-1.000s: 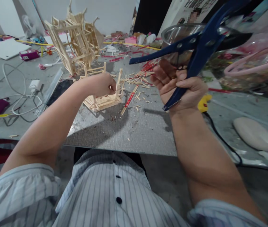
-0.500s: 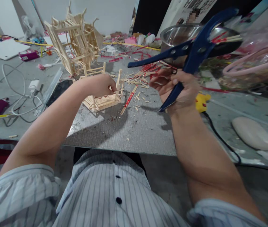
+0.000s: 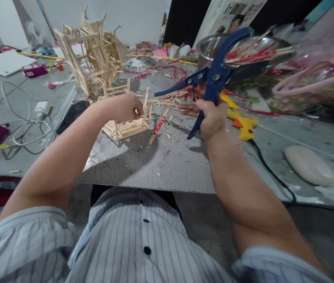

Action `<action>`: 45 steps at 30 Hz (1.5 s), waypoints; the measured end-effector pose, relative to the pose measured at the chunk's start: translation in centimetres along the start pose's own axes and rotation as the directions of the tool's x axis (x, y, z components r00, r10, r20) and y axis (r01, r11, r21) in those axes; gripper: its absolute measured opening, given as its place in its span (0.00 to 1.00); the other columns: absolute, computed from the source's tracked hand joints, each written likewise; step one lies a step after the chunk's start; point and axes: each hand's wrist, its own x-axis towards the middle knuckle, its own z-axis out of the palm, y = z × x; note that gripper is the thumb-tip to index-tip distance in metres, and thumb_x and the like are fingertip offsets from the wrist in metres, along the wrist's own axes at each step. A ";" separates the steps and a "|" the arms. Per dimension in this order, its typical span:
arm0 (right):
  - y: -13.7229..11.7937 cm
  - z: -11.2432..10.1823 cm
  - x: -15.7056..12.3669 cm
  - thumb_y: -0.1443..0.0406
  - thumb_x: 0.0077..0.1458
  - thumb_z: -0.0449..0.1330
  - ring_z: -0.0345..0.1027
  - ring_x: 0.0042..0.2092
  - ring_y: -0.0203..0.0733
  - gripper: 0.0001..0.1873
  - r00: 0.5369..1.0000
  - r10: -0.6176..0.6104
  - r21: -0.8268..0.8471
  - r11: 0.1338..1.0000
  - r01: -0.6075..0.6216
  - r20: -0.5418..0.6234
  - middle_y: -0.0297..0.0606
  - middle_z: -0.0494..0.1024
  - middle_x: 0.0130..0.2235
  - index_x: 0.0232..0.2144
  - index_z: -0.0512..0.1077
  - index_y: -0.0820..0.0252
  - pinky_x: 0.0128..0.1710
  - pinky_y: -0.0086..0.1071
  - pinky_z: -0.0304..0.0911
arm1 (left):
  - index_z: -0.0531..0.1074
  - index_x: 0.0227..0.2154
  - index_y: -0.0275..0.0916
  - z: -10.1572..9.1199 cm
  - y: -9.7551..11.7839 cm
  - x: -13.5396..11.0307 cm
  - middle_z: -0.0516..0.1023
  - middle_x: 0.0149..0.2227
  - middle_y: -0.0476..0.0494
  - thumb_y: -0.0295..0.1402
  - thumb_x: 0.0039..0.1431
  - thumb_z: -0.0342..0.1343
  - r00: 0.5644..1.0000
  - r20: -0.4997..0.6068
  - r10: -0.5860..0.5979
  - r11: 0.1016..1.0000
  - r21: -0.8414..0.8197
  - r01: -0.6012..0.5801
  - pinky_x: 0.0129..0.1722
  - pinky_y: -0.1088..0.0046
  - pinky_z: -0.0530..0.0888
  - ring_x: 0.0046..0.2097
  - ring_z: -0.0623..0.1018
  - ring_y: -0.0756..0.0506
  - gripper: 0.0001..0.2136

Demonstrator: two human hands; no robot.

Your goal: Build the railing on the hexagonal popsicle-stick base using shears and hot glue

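Sticks (image 3: 152,139) wear a red wrapper (image 3: 159,124), its print illegible.

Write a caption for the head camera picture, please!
Right hand holds blue cutters; left hand is at a small stick frame.

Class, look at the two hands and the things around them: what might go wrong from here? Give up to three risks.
1. The right hand holds the blue cutter with its handles spread; a careless swing might knock the small stick frame.
2. The left hand is at that frame, whose thin sticks might snap under pressure.
3. The yellow glue gun lies near the right forearm, which might snag its black cord.
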 end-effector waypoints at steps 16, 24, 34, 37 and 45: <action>-2.3 -0.4 0.5 0.57 0.29 0.46 0.71 0.47 0.58 0.22 0.992 0.048 0.067 0.996 -0.056 0.116 0.41 0.75 0.24 0.30 0.71 0.43 0.47 0.61 0.58 | 0.79 0.37 0.38 -0.1 2.2 -2.7 0.77 0.27 0.50 0.27 0.57 0.52 0.936 -0.325 0.136 0.966 -0.166 -0.198 0.35 0.74 0.69 0.31 0.74 0.50 0.11; -3.7 -0.6 -0.1 0.57 0.31 0.47 0.62 0.61 0.54 0.31 0.948 -0.015 -0.035 0.999 0.027 0.319 0.41 0.79 0.43 0.41 0.73 0.42 0.46 0.56 0.61 | 0.76 0.36 0.39 3.3 4.0 -1.4 0.78 0.43 0.42 0.26 0.60 0.53 0.707 -0.701 0.091 0.800 -0.371 -0.471 0.39 0.72 0.75 0.43 0.78 0.47 0.07; -3.7 -0.7 -0.5 0.54 0.32 0.50 0.69 0.51 0.59 0.30 0.921 0.130 -0.061 0.991 -0.116 0.367 0.40 0.79 0.45 0.42 0.74 0.41 0.41 0.56 0.64 | 0.75 0.39 0.39 4.6 4.1 -1.5 0.65 0.19 0.54 0.32 0.65 0.53 0.905 -0.425 0.003 0.581 -0.736 -0.347 0.21 0.77 0.68 0.19 0.70 0.54 0.06; -2.9 -0.5 -0.8 0.56 0.32 0.50 0.69 0.53 0.56 0.27 0.897 0.112 0.130 0.974 -0.183 0.427 0.35 0.77 0.51 0.40 0.73 0.42 0.43 0.55 0.66 | 0.73 0.36 0.38 5.1 4.8 -1.7 0.65 0.18 0.55 0.30 0.65 0.53 0.928 -0.373 -0.013 0.464 -0.824 -0.325 0.20 0.78 0.66 0.18 0.67 0.55 0.05; -2.3 0.4 -1.1 0.59 0.33 0.55 0.73 0.47 0.52 0.21 0.935 0.087 0.204 0.965 -0.165 0.344 0.33 0.80 0.39 0.35 0.72 0.47 0.49 0.52 0.68 | 0.75 0.35 0.36 6.4 5.6 -1.7 0.75 0.30 0.47 0.25 0.60 0.54 0.885 -0.466 -0.011 0.529 -0.754 -0.390 0.20 0.79 0.66 0.21 0.70 0.55 0.05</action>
